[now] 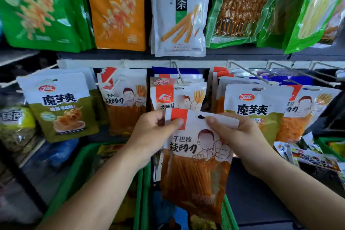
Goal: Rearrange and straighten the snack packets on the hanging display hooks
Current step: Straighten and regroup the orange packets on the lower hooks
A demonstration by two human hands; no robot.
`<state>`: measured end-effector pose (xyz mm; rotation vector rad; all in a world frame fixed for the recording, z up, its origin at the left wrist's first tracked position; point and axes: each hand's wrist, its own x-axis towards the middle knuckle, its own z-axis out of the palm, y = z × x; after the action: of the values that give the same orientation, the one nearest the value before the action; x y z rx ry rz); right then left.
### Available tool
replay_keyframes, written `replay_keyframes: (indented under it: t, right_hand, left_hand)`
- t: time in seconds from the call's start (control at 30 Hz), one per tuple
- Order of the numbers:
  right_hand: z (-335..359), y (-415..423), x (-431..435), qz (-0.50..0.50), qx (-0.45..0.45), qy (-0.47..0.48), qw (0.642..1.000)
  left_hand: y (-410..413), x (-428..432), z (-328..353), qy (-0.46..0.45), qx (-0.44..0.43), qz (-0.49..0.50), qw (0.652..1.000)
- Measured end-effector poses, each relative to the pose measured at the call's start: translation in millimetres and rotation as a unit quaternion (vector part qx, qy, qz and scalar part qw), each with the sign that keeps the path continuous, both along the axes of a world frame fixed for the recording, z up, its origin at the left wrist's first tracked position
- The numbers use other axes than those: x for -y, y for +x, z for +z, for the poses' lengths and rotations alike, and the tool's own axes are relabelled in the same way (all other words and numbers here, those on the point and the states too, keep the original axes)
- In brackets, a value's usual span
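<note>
Fingers [177,121] and thumbs of your left hand [153,134] and right hand [242,136] pinch the orange snack packet [196,170] by its top corners (hang hole uppermost), just below the middle hook [179,75], probably so it threads on straight

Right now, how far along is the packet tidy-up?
Looks done: the white packet in the upper row hangs straight. In hand: left hand and right hand pinch the top of the orange strip packet, off any hook, below the middle hook. Left: hang it, and level the olive packet, which hangs tilted.
</note>
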<state>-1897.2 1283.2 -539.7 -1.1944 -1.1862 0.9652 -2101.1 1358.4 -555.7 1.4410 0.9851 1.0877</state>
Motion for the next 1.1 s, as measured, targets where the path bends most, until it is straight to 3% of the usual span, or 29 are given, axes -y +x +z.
replay_keyframes:
  t: [0.17, 0.27, 0.37, 0.53, 0.73, 0.9, 1.0, 1.1]
  right_hand:
    - [16.0, -62.8, -33.4, -0.004, 0.037, 0.042, 0.998]
    - [28.8, -106.1, -58.1, 0.012, 0.101, 0.062, 0.993]
    - [37.3, -142.0, -77.8, 0.034, 0.121, 0.096, 0.987]
    - [36.7, -169.9, -104.7, 0.082, 0.155, 0.111, 0.978]
    - [24.9, -179.8, -129.6, 0.025, 0.144, 0.061, 0.987]
    - [23.5, -185.9, -147.2, -0.041, 0.188, 0.028, 0.981]
    - [30.5, -185.0, -154.0, -0.063, 0.308, 0.089, 0.945]
    - [34.4, -182.8, -137.6, -0.088, 0.403, 0.261, 0.873]
  left_hand:
    - [-43.9, -12.9, -2.5, 0.037, 0.013, 0.158, 0.987]
    - [-76.0, -25.1, -0.1, 0.112, -0.012, 0.316, 0.942]
    - [-103.8, -25.9, 6.4, 0.163, -0.036, 0.383, 0.909]
    - [-116.5, -26.3, 0.8, 0.220, -0.100, 0.352, 0.904]
    - [-119.7, -29.4, -6.3, 0.243, -0.165, 0.301, 0.908]
    - [-122.2, -34.5, -16.2, 0.225, -0.185, 0.262, 0.920]
    - [-120.9, -41.1, -21.6, 0.197, -0.179, 0.241, 0.933]
    - [-114.6, -48.0, -26.0, 0.175, -0.181, 0.211, 0.945]
